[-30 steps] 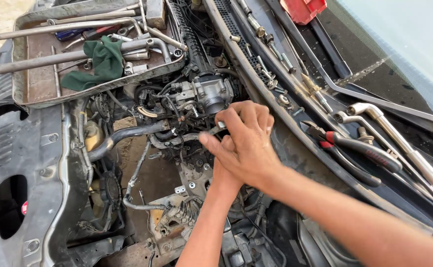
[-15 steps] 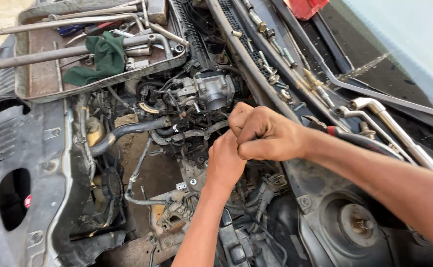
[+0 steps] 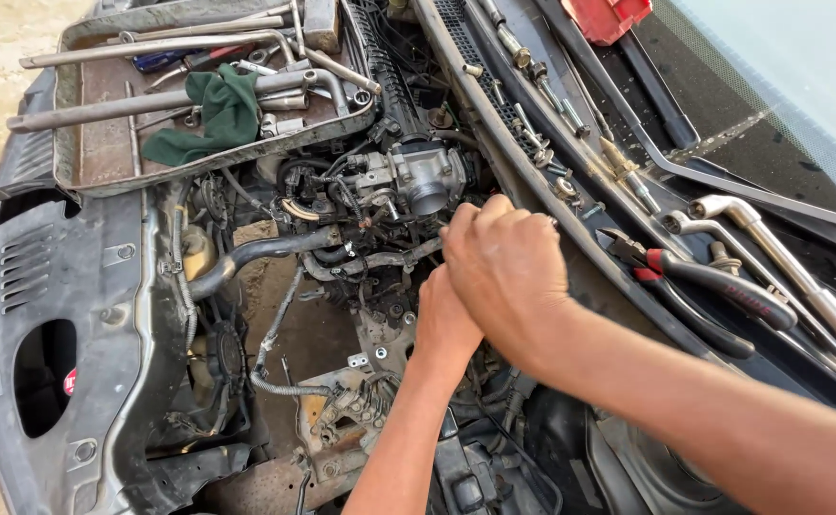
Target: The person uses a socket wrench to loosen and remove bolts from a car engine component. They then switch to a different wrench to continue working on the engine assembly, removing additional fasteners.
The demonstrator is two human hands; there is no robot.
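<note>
Both my hands are deep in an open car engine bay, just right of the metal throttle body [image 3: 424,179]. My right hand [image 3: 511,272] is curled into a fist, knuckles up, close to the bay's rear wall. Whatever lies inside its fingers is hidden. My left hand [image 3: 444,327] comes up from below and presses against the underside of the right hand. Its fingers are covered, so I cannot tell what it holds. A black rubber hose [image 3: 256,253] runs left of the hands.
A rusty metal tray [image 3: 103,143] at the upper left holds long bars, sockets and a green rag [image 3: 216,113]. Red-handled pliers [image 3: 699,286] and L-shaped socket wrenches [image 3: 780,262] lie on the cowl at right. A red box [image 3: 608,14] sits at the top.
My right hand has gone from fingers spread over the engine to a closed fist. Both hands have drawn together and shifted slightly right. The camera has moved in a little.
</note>
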